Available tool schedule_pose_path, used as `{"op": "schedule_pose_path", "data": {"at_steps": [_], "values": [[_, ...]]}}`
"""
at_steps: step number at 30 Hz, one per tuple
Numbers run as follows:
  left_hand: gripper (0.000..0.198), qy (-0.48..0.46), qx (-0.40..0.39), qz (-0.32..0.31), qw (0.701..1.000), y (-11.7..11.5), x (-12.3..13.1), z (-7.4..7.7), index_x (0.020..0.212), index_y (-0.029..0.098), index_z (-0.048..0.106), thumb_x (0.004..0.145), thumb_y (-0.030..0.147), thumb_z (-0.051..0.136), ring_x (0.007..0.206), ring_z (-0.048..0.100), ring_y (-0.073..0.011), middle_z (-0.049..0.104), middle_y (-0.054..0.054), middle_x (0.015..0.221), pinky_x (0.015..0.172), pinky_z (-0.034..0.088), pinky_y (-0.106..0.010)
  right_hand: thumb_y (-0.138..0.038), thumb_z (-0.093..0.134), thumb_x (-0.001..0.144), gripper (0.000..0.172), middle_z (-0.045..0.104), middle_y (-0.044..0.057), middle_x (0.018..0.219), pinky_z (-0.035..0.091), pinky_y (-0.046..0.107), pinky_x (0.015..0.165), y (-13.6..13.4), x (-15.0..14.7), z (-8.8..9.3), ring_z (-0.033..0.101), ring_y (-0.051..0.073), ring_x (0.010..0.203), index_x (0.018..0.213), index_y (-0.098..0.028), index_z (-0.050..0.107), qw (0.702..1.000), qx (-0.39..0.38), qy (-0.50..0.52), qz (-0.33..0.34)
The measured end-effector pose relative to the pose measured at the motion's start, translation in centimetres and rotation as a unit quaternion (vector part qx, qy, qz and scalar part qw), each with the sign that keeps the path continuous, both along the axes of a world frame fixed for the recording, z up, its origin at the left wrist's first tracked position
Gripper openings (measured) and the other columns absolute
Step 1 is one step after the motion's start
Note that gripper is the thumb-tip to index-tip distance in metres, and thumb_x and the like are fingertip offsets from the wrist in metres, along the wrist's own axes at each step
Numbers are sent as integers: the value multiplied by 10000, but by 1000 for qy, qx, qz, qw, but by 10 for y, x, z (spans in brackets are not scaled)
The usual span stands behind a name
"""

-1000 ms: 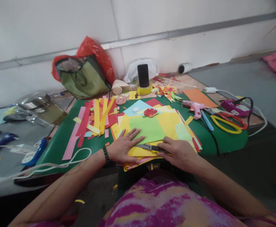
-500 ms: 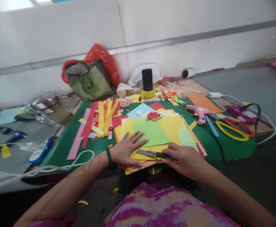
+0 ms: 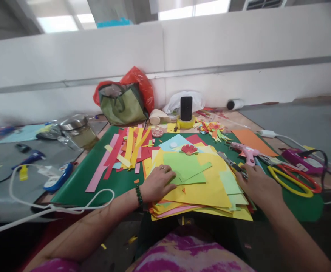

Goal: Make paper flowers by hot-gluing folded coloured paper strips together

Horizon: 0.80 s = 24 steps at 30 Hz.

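Observation:
My left hand (image 3: 158,183), a green bead bracelet at its wrist, has its fingers drawn together at the left edge of a light green paper sheet (image 3: 192,156). Across that sheet lies a narrow green paper strip (image 3: 196,172). Beneath is a stack of mostly yellow paper (image 3: 211,194), with a red paper flower (image 3: 189,149) near its far side. My right hand (image 3: 259,187) is closed around a utility knife (image 3: 233,165) at the right side of the stack, its blade pointing away and to the left. The fingertips of my right hand are partly hidden.
Pink, red and yellow paper strips (image 3: 130,147) lie left on the green mat (image 3: 77,183). A pink glue gun (image 3: 249,153) and yellow-and-red-handled scissors (image 3: 291,181) lie right. A phone (image 3: 186,108) stands at the back. A white cord (image 3: 54,207) loops at left.
My right hand has carried the utility knife away from the near edge to the stack's right side. My left hand's spread fingers have drawn together. A narrow strip now shows on the green sheet.

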<state>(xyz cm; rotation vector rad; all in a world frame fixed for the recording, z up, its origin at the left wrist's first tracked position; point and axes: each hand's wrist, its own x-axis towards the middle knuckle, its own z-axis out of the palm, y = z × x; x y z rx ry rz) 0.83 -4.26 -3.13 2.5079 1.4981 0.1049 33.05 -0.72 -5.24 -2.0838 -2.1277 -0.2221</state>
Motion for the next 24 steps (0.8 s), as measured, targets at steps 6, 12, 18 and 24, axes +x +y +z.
{"op": "schedule_pose_path", "data": {"at_steps": [6, 12, 18, 24], "values": [[155, -19, -10, 37, 999, 0, -2, 4, 908, 173, 586, 882, 321, 550, 974, 533, -254, 578, -103, 995, 882, 457, -395, -289, 366, 930, 345, 676, 235, 951, 479, 490, 719, 0, 7, -7, 608, 374, 852, 1013, -108, 648, 992, 86, -33, 89], [286, -20, -22, 65, 997, 3, 5, 4, 1007, 167, 563, 907, 431, 516, 989, 553, -258, 573, -117, 1041, 880, 467, -395, -291, 407, 953, 279, 694, 136, 985, 487, 437, 831, -18, -19, 32, 613, 293, 943, 1034, -195, 657, 957, 120, 112, 237], [152, -26, -42, 76, 996, 5, 15, 3, 887, 183, 567, 851, 330, 589, 944, 573, -237, 556, -82, 994, 830, 480, -368, -223, 568, 886, 318, 635, 129, 1181, 487, 409, 895, -8, -80, 27, 562, 268, 1078, 1197, -159, 593, 925, -67, 107, 359], [245, -9, -33, 72, 997, 5, 20, 6, 1052, 186, 546, 839, 305, 568, 968, 584, -254, 556, -91, 1052, 836, 480, -377, -315, 651, 856, 365, 643, 124, 1056, 457, 374, 848, 7, -86, 27, 553, 275, 1030, 1172, -135, 610, 920, -153, 57, 357]]}}
